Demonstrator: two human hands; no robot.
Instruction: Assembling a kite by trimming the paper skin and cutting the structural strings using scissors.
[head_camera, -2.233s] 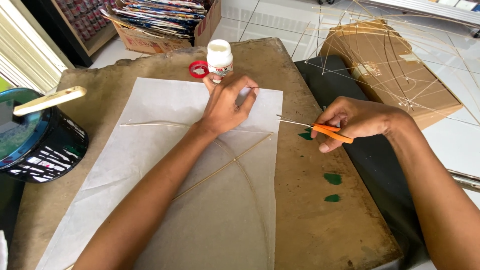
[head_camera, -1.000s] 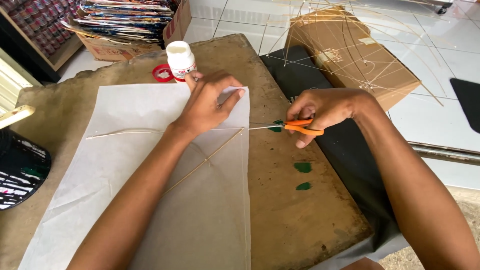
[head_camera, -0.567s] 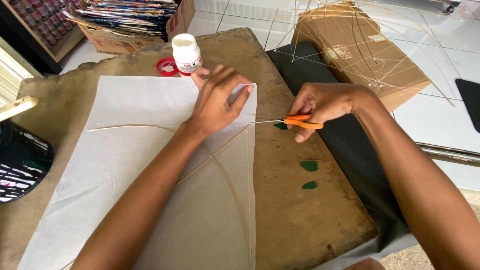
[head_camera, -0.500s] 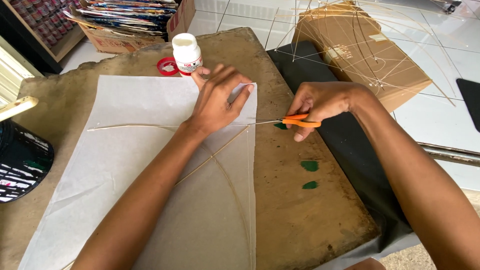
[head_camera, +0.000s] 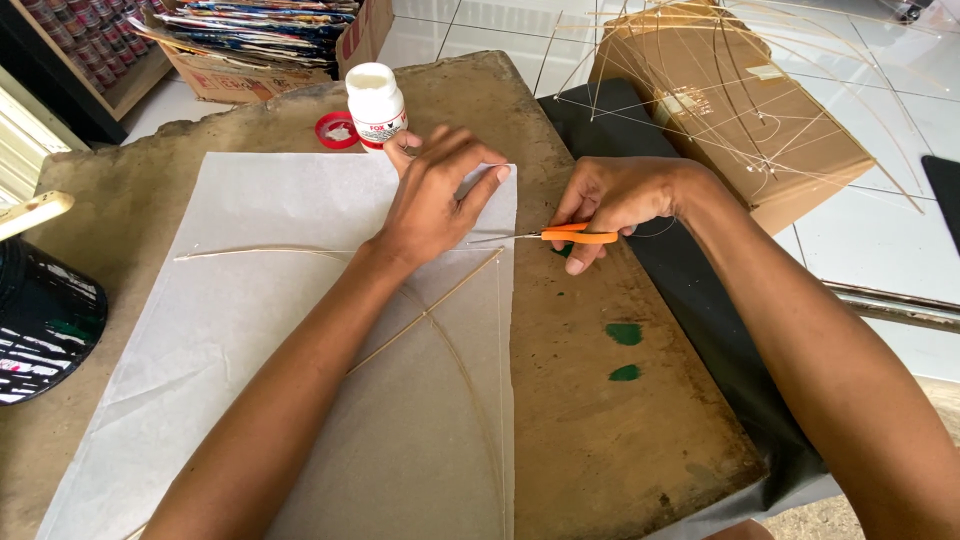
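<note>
While the left hand (head_camera: 432, 200) presses flat, fingers spread, on the upper right corner of the white paper sheet (head_camera: 290, 330), the right hand (head_camera: 615, 200) is closed around orange-handled scissors (head_camera: 560, 236), whose blades point at the sheet's right edge; whether they are open or closed cannot be told. Judged from the layout, trimming is at an early stage: the sheet remains a full rectangle, and the thin bamboo frame (head_camera: 430, 310), a straight spine crossed by a bowed stick, lies on it apparently unglued. An open white glue bottle (head_camera: 376, 103) stands beyond, its red cap (head_camera: 336, 130) beside it on the worn wooden board (head_camera: 600, 420).
</note>
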